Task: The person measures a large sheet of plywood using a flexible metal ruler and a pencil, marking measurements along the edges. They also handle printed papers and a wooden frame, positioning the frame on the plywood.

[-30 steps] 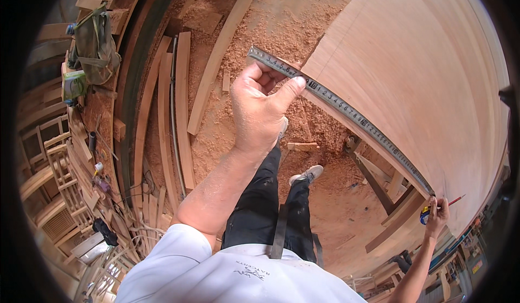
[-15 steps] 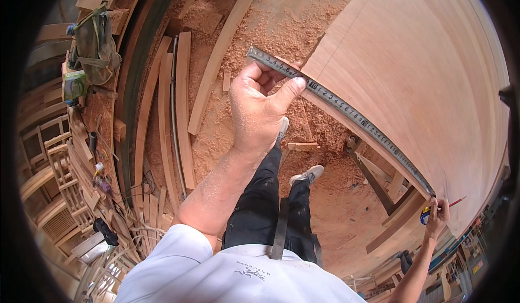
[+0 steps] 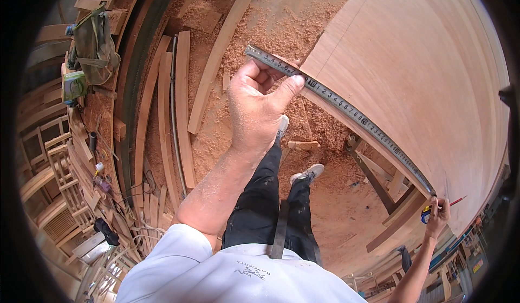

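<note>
Wooden panel (image 3: 406,75) with a tape blade (image 3: 346,107) that runs along its left edge.
The left hand (image 3: 255,107) pinches the blade between thumb and fingers near its free end, which projects past the panel's corner; the right hand (image 3: 440,212) pinches it beside the yellow-and-blue tape case (image 3: 425,214), a red pencil (image 3: 458,200) protruding.

The broad panel (image 3: 411,81) is pale wood, smooth and matt with fine curving grain, while the tape measure blade (image 3: 338,102) looks like metal with a soft sheen. Rough, crumbly wood shavings (image 3: 327,121) surround a matt, bare timber strip (image 3: 225,62). The white shirt (image 3: 227,281) and dark trousers (image 3: 252,211) are matt cloth, the trousers lightly speckled.
</note>
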Available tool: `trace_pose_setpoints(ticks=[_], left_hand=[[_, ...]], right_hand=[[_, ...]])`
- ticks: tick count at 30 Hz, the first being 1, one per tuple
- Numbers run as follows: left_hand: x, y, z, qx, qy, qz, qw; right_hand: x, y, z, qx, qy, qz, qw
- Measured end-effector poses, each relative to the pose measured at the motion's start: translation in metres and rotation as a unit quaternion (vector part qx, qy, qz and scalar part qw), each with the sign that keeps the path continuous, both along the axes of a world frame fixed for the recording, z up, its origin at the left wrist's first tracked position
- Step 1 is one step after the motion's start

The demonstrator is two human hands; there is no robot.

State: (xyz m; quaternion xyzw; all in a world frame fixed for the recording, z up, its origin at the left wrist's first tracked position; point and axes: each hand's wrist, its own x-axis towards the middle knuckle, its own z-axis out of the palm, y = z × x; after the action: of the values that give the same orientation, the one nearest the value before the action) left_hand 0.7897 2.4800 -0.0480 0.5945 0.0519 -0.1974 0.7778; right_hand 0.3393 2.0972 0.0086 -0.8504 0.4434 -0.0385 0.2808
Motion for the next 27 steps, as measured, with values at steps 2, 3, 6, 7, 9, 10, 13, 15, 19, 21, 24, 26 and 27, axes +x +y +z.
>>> trace_pose_setpoints(ticks=[2,3,6,7,9,10,13,15,19,21,24,26,27], left_hand=[[0.000,0.000,0.000,0.002,0.000,0.001,1.000],[0.000,0.000,-0.001,0.005,-0.001,0.000,1.000],[0.001,0.000,-0.001,0.006,0.002,0.000,1.000],[0.001,-0.001,-0.002,0.005,0.004,0.000,1.000],[0.001,-0.001,-0.003,0.001,-0.002,0.002,1.000],[0.001,0.000,-0.003,-0.001,-0.004,0.002,1.000],[0.001,-0.002,0.002,-0.011,0.004,0.003,1.000],[0.000,-0.001,0.001,-0.008,0.005,0.003,1.000],[0.000,-0.001,0.001,-0.011,0.008,0.004,1.000],[-0.001,-0.002,0.003,-0.014,0.013,0.005,1.000],[-0.001,-0.001,0.001,-0.011,0.008,0.003,1.000],[-0.001,-0.002,-0.001,-0.009,0.006,0.004,1.000],[-0.001,-0.003,-0.001,-0.010,0.008,0.005,1.000]], right_hand=[[-0.001,-0.002,-0.001,0.005,-0.008,0.002,1.000],[-0.002,-0.003,0.000,0.009,0.003,0.001,1.000],[-0.005,-0.005,0.003,0.017,0.026,-0.003,1.000],[-0.004,-0.005,0.003,0.017,0.026,-0.005,1.000],[-0.004,-0.005,0.002,0.021,0.021,-0.007,1.000],[-0.005,-0.005,0.001,0.024,0.016,-0.008,1.000],[-0.004,-0.004,0.002,0.024,0.019,-0.012,0.999],[-0.003,-0.004,0.002,0.027,0.017,-0.014,0.999],[-0.002,-0.003,0.003,0.028,0.009,-0.011,1.000],[0.000,-0.001,0.002,0.017,0.011,-0.008,1.000],[0.004,0.003,0.001,-0.001,0.011,-0.012,1.000],[0.005,0.003,0.000,-0.002,0.005,-0.021,1.000],[0.005,0.003,0.000,0.002,0.009,-0.025,1.000]])
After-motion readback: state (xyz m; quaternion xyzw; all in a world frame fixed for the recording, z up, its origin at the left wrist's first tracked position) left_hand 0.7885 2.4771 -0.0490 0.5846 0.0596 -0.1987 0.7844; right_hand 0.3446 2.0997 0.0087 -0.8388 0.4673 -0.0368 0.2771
